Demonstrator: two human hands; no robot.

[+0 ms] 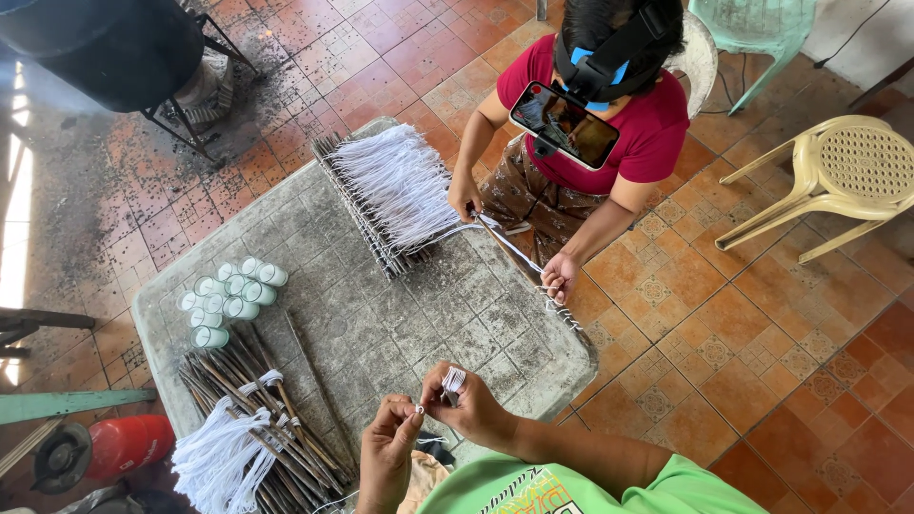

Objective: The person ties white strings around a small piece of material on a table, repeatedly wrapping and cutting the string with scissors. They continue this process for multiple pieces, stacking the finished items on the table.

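Looking down from your head camera, you see your own two hands low in the frame, meeting over the near edge of a grey stone table [400, 314]. Your left hand [388, 455] is closed to a pinch, thumb and forefinger gripping a tiny metal tab [419, 409], probably so the small piece stays steady at chest height. Your right hand [468, 405] is curled shut around a short bundle of white wicks [454, 379]; their free ends poke up out of your fist, pointing away from you toward the table's middle. The bundle's long axis runs roughly near-to-far, not across you.

On the table to your left lies a pile of thin dark sticks [252, 409] with more white wicks hanging from them, its length slanting from far-left to near-right. Just beyond it stands a cluster of small glass jars [228, 295].

Across the table a person in a red shirt [647, 124] works on a rack [371, 205] strung with white wicks, one hand on the rack and the other holding a stick with wicks tied along it. Two plastic chairs [838, 176] stand on the tiled floor beyond, well apart from you.
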